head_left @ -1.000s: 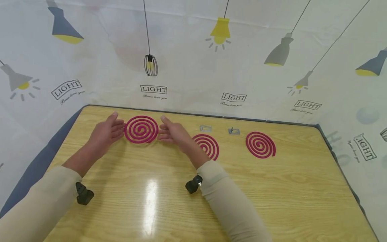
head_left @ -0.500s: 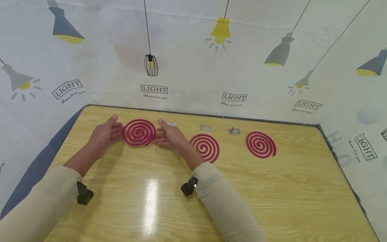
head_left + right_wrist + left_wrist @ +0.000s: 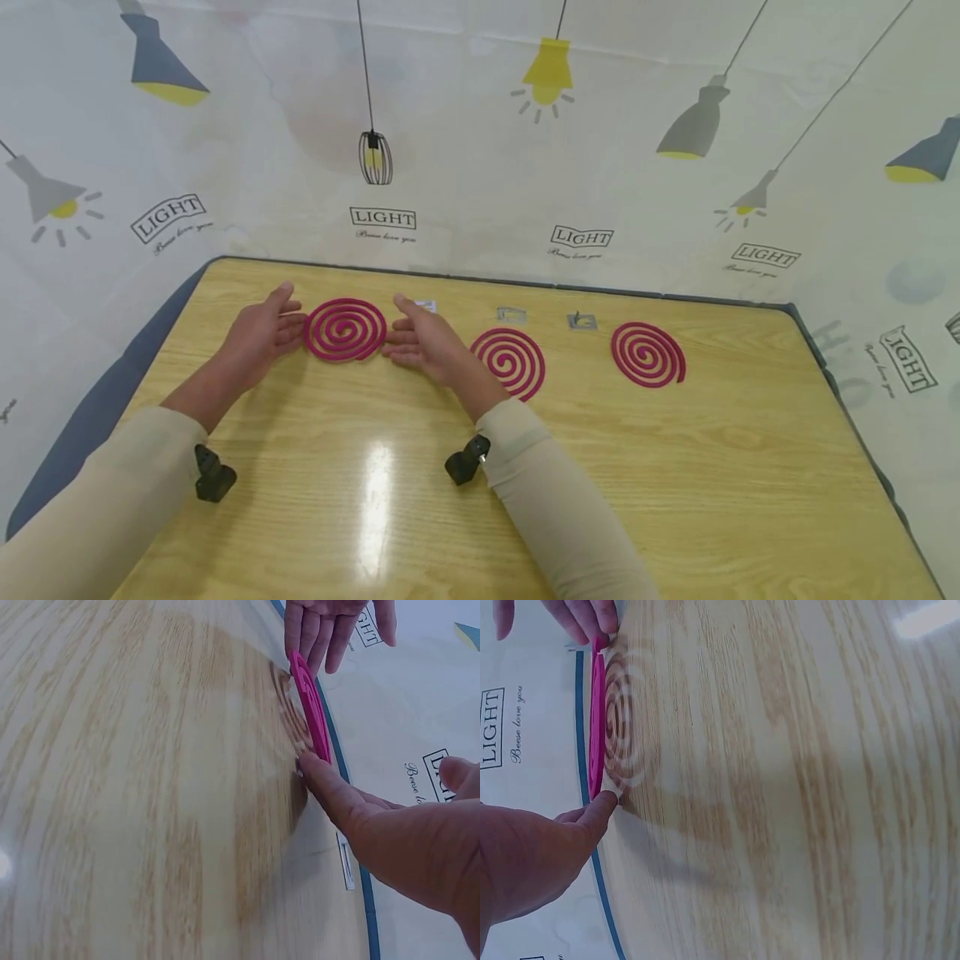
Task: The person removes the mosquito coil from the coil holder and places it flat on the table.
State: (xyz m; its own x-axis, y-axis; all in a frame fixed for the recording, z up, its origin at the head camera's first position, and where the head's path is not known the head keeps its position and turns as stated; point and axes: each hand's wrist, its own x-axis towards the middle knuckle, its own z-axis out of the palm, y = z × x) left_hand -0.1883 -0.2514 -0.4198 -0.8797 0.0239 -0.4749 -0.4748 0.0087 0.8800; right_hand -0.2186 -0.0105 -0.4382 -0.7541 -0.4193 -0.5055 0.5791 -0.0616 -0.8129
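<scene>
A magenta mosquito coil lies level at the far left of the table, between my two hands. My left hand has its straight fingers at the coil's left edge, thumb raised. At the opposite edge are the straight fingertips of my right hand, its thumb also up. Both wrist views show the coil edge-on, close over the wood, with its reflection beside it. A second coil is partly behind my right forearm. Farther right rests a third coil.
Behind the coils, small metal coil stands lie in a row: one stand partly behind my right hand, another stand, and a third stand with a raised prong. A lamp-printed cloth backs the wooden table.
The left coil has shifted slightly toward me and to the left, my right hand moving with it. The leftmost metal stand has come into view behind that hand.
</scene>
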